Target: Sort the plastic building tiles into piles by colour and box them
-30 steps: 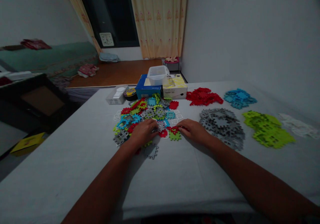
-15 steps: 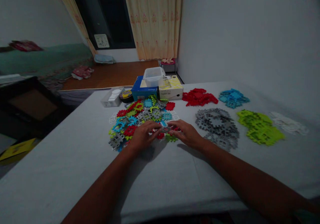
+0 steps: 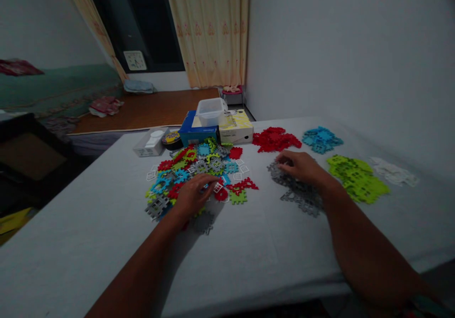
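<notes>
My left hand is at the front right of a mixed pile of notched plastic building pieces. Its fingers are closed, with a small white window-frame piece at the tips. Close by lie a red piece and a lime-green square piece. Over the grey pile is my right hand, fingers pinched at the pile's left side. A grey interlocking piece shows at those fingertips, partly hidden by the hand.
Behind the grey pile are a red pile and a blue pile. Lime-green and white piles lie to the right. A blue box, a yellow-and-white box and a clear tub stand at the back.
My hands, together over a grey piece before, have parted. The right hand has moved right to the grey pile, while the left has stayed by the mixed pile. The view has shifted slightly.
</notes>
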A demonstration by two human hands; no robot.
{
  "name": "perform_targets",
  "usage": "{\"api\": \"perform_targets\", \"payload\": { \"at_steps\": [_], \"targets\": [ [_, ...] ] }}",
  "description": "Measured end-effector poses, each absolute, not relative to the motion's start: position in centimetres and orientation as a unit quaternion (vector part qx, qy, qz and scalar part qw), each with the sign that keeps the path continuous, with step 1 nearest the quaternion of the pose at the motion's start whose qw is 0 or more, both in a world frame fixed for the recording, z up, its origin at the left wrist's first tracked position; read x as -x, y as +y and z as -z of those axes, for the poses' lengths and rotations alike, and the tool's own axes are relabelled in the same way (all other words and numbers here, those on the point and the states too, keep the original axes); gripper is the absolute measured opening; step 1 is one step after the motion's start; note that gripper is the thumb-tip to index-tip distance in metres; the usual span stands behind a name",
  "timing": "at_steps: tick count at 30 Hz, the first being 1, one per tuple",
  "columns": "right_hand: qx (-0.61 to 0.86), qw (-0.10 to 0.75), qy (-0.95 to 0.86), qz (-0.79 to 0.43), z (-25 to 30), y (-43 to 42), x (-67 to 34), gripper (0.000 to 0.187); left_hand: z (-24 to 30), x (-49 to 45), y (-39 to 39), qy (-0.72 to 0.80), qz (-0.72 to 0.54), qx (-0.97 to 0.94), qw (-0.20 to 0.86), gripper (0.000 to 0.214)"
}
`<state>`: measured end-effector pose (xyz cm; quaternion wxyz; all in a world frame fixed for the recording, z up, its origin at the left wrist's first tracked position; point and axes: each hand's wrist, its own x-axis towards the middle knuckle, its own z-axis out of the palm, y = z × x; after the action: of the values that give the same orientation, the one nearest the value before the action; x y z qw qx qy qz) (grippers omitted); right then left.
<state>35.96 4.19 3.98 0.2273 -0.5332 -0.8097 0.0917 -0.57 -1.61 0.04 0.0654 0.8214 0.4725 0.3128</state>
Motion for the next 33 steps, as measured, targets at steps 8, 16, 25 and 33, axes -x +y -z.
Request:
{"api": "perform_targets", "payload": {
  "at_steps": [8,16,25,33],
  "targets": [
    [0.560,0.134,-0.818,0.005,-3.2,3.4,-36.0,0.010,0.4,1.3,-1.3,0.526,-0.259,-0.809,0.037,0.023],
    [0.408,0.228,-0.882,-0.067,-0.3,2.3,-29.4,0.019,0.8,0.6,-1.3,0.472,-0.186,-0.861,0.033,0.031],
    [0.317,0.145,-0.934,-0.079,1.1,0.2,-24.6,0.025,0.5,1.2,-1.4,0.484,-0.187,-0.855,0.016,0.024],
    [0.410,0.356,-0.832,-0.110,1.4,2.1,-26.7,0.027,-0.4,1.7,-1.3,0.607,-0.214,-0.765,-0.008,0.035]
  ]
}}
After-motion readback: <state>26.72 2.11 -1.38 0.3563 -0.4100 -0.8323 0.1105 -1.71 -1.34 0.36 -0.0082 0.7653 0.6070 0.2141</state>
